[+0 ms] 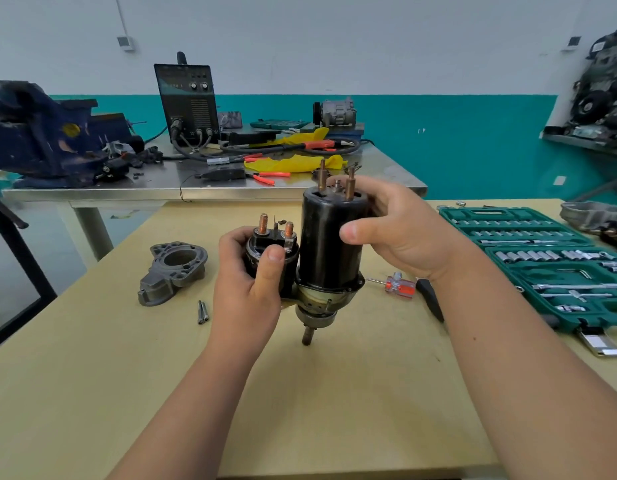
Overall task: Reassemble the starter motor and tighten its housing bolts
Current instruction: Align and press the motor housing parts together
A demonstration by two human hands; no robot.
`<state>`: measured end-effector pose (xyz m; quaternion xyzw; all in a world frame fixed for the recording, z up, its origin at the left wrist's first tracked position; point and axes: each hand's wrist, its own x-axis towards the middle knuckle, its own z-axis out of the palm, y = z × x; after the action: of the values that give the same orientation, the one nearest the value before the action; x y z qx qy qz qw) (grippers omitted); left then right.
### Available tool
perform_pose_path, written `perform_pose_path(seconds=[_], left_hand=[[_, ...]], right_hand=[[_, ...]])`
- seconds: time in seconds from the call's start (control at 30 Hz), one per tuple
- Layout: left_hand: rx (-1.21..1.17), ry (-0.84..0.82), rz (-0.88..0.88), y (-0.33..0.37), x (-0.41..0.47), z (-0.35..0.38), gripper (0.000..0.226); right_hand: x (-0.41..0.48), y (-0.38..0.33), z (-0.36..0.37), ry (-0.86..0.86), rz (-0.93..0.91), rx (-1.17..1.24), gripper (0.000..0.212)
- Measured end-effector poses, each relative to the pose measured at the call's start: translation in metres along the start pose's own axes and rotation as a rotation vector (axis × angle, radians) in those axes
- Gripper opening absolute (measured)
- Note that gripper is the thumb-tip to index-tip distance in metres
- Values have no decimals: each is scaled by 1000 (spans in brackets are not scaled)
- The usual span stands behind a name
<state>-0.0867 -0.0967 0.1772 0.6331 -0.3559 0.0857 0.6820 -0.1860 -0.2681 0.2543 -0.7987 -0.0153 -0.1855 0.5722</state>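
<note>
Head view: I hold the starter motor (331, 244) upright over the table (92, 375), shaft pointing down. My left hand (251, 282) wraps the solenoid (272, 251) in a closed grip, thumb across its front. My right hand (400, 233) curls round the top of the black body, thumb on its side, grip closed too. The housing (173, 271) lies on the table to the left, two bolts (203, 312) near it. A screwdriver (397, 285) and an open socket set (542, 258) lie to the right.
</note>
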Motion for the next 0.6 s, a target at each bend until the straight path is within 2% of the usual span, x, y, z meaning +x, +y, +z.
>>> perform_pose_path(seconds=[0.1, 0.2, 0.33, 0.4, 0.47, 0.53, 0.6], left_hand=[[-1, -20, -11, -1, 0, -3, 33], [4, -28, -9, -1, 0, -5, 29], [0, -35, -5, -1, -2, -5, 30], [-8, -40, 9, 0, -2, -4, 30], [-29, -38, -1, -1, -2, -4, 28], [-51, -30, -29, -3, -2, -5, 25], [-48, -16, -50, -5, -1, -6, 24]], right_hand=[[-2, -1, 1, 44, -47, -125, 80], [-4, -2, 4, 23, -107, -71, 66], [-5, 6, 9, 55, -150, 28, 69], [-3, 10, 9, 34, -179, 150, 66], [-2, 11, 6, -24, -232, 370, 61], [1, 5, 0, -48, -259, 588, 64], [6, -1, -5, 32, -269, 715, 67]])
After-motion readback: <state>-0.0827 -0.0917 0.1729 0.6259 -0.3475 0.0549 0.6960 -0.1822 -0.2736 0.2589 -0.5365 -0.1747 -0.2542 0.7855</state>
